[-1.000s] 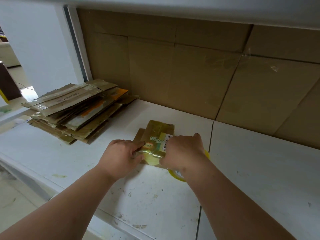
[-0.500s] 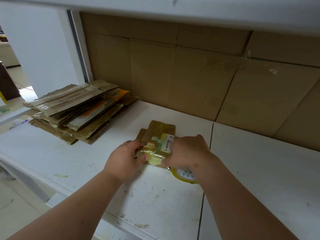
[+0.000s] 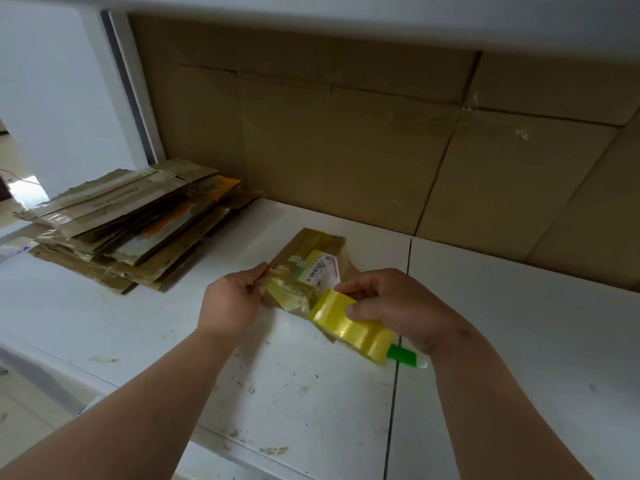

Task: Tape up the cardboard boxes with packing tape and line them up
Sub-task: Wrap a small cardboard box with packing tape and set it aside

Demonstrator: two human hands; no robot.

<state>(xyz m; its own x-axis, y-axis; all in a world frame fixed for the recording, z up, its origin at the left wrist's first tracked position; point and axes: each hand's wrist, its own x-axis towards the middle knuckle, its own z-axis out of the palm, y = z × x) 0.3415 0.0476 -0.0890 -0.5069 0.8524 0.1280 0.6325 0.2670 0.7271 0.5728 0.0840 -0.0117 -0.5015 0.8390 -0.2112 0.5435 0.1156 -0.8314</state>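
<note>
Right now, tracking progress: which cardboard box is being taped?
The small labelled box between the left hand and right hand, not the flattened stack at left.

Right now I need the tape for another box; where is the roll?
In the head view the yellow tape roll is in the right hand, low and right of centre, just right of the small cardboard box that the left hand holds.

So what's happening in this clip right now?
A person is taping a small cardboard box on a white table. The left hand pinches the box's near left edge, while the right hand grips a roll of yellow packing tape, a strip running from roll to box. A stack of flattened cardboard lies to the left.
</note>
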